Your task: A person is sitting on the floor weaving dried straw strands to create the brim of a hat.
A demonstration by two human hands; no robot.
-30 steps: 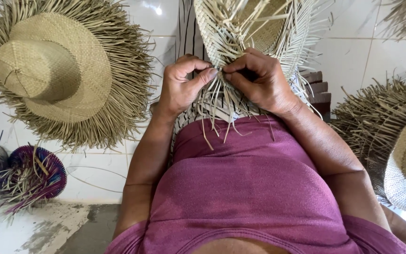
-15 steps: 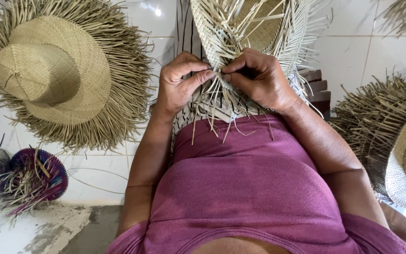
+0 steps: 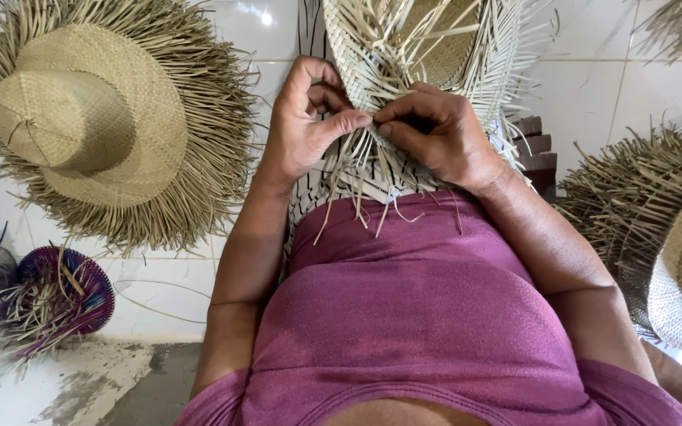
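Straw hat (image 3: 428, 55), half-woven, held up over the lap; left hand (image 3: 305, 122) and right hand (image 3: 436, 134) pinch its loose strands, fingertips meeting. Finished fringed hat (image 3: 96, 118) lies left on the tile floor (image 3: 609, 87), purple woven piece (image 3: 65, 288) below it, another hat (image 3: 680, 260) right.

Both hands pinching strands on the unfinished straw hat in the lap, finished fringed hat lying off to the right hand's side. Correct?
Not quite. The finished fringed hat lies on the left hand's side, not the right hand's. The head view shows it. The rest stands: both hands pinch strands on the unfinished straw hat in the lap.
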